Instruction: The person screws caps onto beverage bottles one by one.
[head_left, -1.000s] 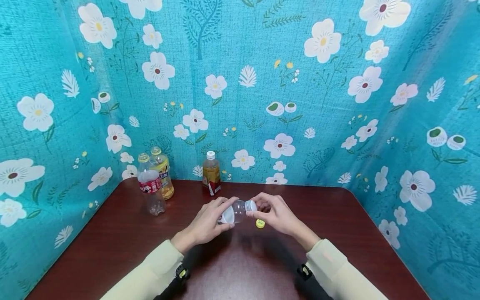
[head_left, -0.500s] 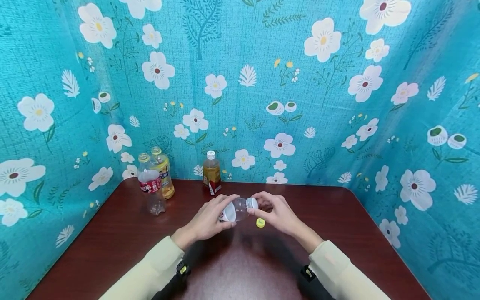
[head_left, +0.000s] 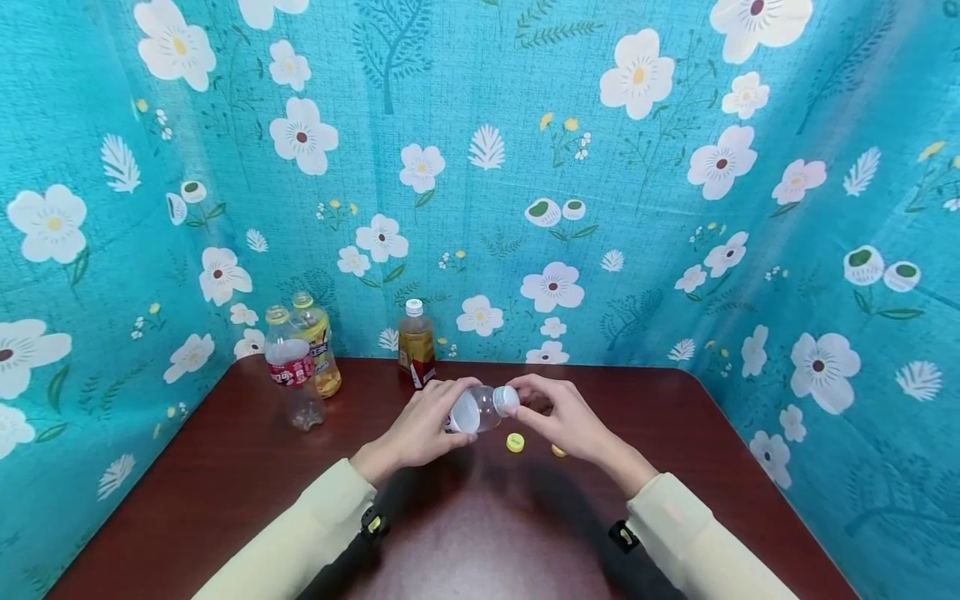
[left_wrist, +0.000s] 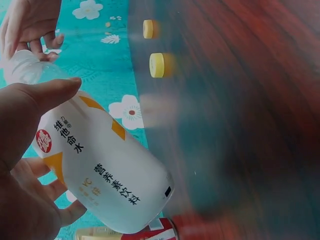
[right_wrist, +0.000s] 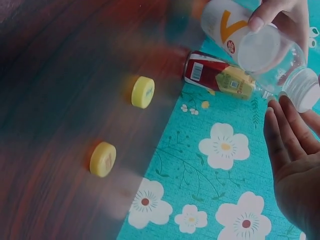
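A clear bottle with a white label (left_wrist: 105, 165) is held tilted above the table, its neck toward the right. The left hand (head_left: 426, 423) grips it around the labelled body, thumb across the front in the left wrist view. At the neck, the right hand (head_left: 564, 417) has its fingers and thumb around the white cap (right_wrist: 304, 90); the cap sits on the bottle's mouth. Below the hands, a yellow cap (head_left: 515, 442) lies on the table, and an orange-yellow cap (right_wrist: 103, 159) lies near it, partly behind the right hand in the head view.
At the back left stand a clear bottle with a red label (head_left: 292, 371) and a yellow-labelled bottle (head_left: 318, 346). A brown drink bottle with a white cap (head_left: 416, 346) stands at the back middle. A flowered blue curtain (head_left: 480, 192) surrounds the dark table (head_left: 225, 492).
The bottle and both hands have risen slightly in the head view. A second cap now shows beneath the right hand. The whole head view has shifted a little.
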